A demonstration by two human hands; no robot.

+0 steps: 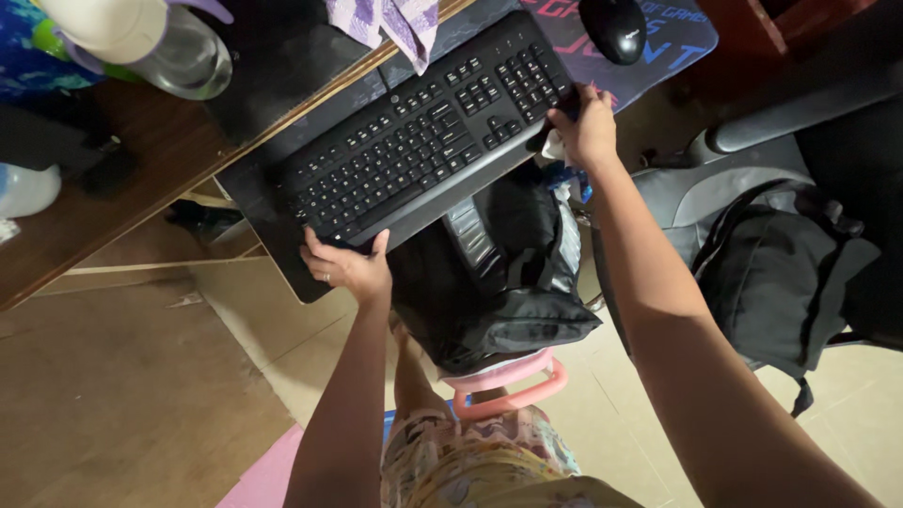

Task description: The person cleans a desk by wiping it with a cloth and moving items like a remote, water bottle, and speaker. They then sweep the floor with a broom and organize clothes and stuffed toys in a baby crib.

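A black keyboard [428, 136] lies slantwise over the edge of a wooden desk [141, 179], resting on a dark desk mat [658, 42]. My left hand [346, 265] grips the keyboard's near left corner, thumb on top. My right hand [588, 127] holds its right end, fingers curled over the edge, with a bit of white cloth beneath the palm. Under the keyboard, a black bag [503, 273] sits on a pink stool [508, 386].
A black mouse [613, 28] lies on the mat at the top. A clear water jug [179, 52] and purple cloth [400, 21] sit on the desk. A grey chair carrying a black backpack [781, 273] stands at right. Beige tile floor [245, 320] below.
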